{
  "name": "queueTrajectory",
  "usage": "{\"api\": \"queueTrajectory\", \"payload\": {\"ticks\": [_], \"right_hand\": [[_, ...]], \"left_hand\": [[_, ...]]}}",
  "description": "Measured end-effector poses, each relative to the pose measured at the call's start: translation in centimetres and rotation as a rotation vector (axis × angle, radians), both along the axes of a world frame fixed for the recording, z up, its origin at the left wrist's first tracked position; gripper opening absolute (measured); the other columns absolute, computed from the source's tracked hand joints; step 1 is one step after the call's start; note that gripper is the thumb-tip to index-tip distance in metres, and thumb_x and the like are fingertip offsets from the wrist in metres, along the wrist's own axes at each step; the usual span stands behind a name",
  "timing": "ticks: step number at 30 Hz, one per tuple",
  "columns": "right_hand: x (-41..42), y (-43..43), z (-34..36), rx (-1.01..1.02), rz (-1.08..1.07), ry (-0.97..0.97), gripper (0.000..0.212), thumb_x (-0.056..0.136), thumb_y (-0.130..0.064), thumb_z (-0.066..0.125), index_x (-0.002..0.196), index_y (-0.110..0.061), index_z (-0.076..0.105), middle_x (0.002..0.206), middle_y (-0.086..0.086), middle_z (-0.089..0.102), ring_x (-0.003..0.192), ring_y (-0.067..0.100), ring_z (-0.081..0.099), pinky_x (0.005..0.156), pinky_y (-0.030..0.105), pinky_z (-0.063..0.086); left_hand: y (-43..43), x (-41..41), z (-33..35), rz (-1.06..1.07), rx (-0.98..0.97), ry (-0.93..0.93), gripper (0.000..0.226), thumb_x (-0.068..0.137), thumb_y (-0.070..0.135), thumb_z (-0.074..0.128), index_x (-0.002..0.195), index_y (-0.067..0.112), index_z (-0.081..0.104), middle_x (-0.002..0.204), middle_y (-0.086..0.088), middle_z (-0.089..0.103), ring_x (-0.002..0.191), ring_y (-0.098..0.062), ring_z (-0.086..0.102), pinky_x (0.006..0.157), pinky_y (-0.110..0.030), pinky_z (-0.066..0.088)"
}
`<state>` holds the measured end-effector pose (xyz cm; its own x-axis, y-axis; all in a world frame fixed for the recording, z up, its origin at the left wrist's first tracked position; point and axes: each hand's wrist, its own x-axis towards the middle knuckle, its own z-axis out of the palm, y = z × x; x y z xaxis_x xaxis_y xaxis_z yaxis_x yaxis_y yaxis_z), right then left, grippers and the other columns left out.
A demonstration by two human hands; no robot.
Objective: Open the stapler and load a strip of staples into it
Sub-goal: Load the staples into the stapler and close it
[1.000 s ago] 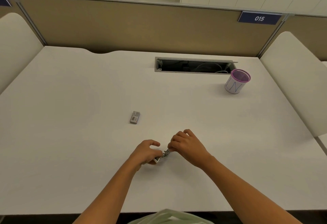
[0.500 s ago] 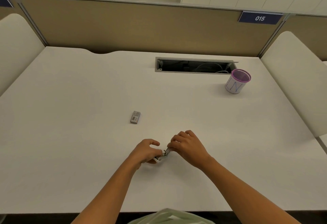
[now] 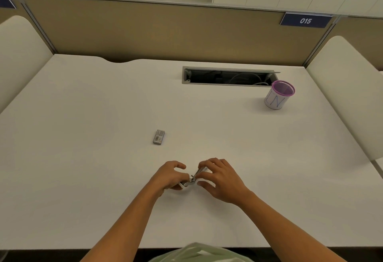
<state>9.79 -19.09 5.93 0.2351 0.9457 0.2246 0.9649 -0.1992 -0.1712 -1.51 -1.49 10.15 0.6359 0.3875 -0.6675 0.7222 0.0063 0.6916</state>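
**Both hands are holding the small stapler near the front edge**

A pink-rimmed cup [image 3: 279,96] is standing far right on the worktop [image 3: 83,179]; its contents are not visible. The left hand [image 3: 169,175] is gripping the stapler [image 3: 191,180] base, and the right hand [image 3: 220,177] is pinching its raised top. The staple box [image 3: 159,136] is lying well apart, behind and to the left, with bare surface all around.

Shiny metal stapler [image 3: 193,179]; smooth matt white desk [image 3: 83,168]; purple mesh cup [image 3: 279,94] (paper-wrapped); cardboard staple box [image 3: 159,136].
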Motion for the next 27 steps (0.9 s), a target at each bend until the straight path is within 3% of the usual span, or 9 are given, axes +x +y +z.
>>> {"api": "queueTrajectory", "payload": {"ticks": [9, 18, 23, 27], "right_hand": [[1.3, -0.5, -0.8, 0.044, -0.104, -0.088, 0.023, 0.093, -0.05, 0.049, 0.106, -0.036, 0.062, 0.118, -0.008, 0.06, 0.111, 0.019, 0.048, 0.091, 0.034, 0.041], [1.9, -0.9, -1.1, 0.105, -0.226, -0.105, 0.023, 0.094, -0.049, 0.048, 0.109, -0.036, 0.06, 0.12, -0.008, 0.053, 0.113, 0.022, 0.043, 0.095, 0.039, 0.03], [0.9, -0.7, -1.0, 0.169, -0.373, -0.02, 0.021, 0.093, -0.046, 0.048, 0.106, -0.037, 0.062, 0.12, -0.007, 0.053, 0.114, 0.023, 0.042, 0.096, 0.038, 0.03], [0.8, -0.2, -0.6, 0.222, -0.59, 0.199, 0.021, 0.095, -0.044, 0.048, 0.101, -0.036, 0.066, 0.119, -0.007, 0.054, 0.111, 0.017, 0.045, 0.087, 0.034, 0.033]], "left_hand": [[0.2, -0.3, 0.3, 0.004, -0.014, -0.001, 0.04, 0.075, 0.011, 0.07, 0.113, 0.018, 0.061, 0.074, -0.005, 0.067, 0.056, -0.009, 0.061, 0.046, -0.016, 0.049], [0.4, -0.3, 1.1, 0.04, -0.067, -0.039, 0.037, 0.075, 0.011, 0.068, 0.111, 0.019, 0.062, 0.075, -0.008, 0.07, 0.047, -0.005, 0.06, 0.047, -0.015, 0.05], [0.2, -0.3, 1.8, 0.074, -0.103, -0.087, 0.037, 0.075, 0.008, 0.067, 0.11, 0.018, 0.062, 0.073, -0.009, 0.07, 0.048, -0.008, 0.058, 0.05, -0.017, 0.051], [-0.2, -0.1, 2.4, 0.085, -0.128, -0.136, 0.038, 0.074, 0.006, 0.066, 0.11, 0.02, 0.061, 0.082, -0.015, 0.075, 0.045, -0.006, 0.056, 0.05, -0.017, 0.05]]}}
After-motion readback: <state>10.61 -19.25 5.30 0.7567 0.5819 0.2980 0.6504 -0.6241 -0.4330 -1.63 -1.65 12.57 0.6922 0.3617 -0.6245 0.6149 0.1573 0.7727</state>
